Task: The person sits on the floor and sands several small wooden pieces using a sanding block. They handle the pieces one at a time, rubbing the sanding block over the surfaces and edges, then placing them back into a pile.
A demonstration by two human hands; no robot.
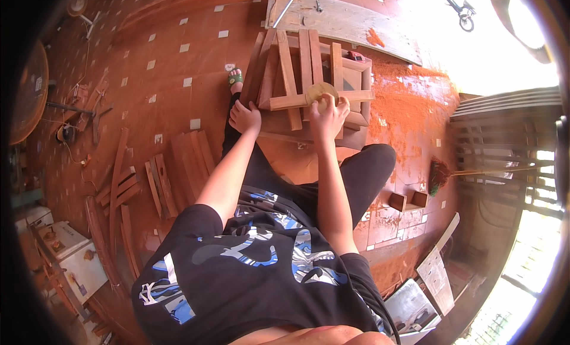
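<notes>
My right hand [328, 115] is closed on a round, tan disc [321, 91] that looks like a sanding disc. The disc rests against a wooden slat [288, 102] lying crosswise over other pieces. My left hand [244, 117] is beside the slat's left end, near the lower ends of the leaning boards [254, 66]. Its fingers look apart, and I see nothing in them. Under the crosswise slat, several longer slats [287, 66] lean on a wooden frame [363, 78]. What the right palm covers is hidden.
A long plank [350, 24] with tools on it lies at the far side. Orange sawdust [409, 102] covers the tiled floor to the right. Wood strips [160, 182] lie at the left. A broom [440, 174] and a small wooden box [408, 201] are at the right.
</notes>
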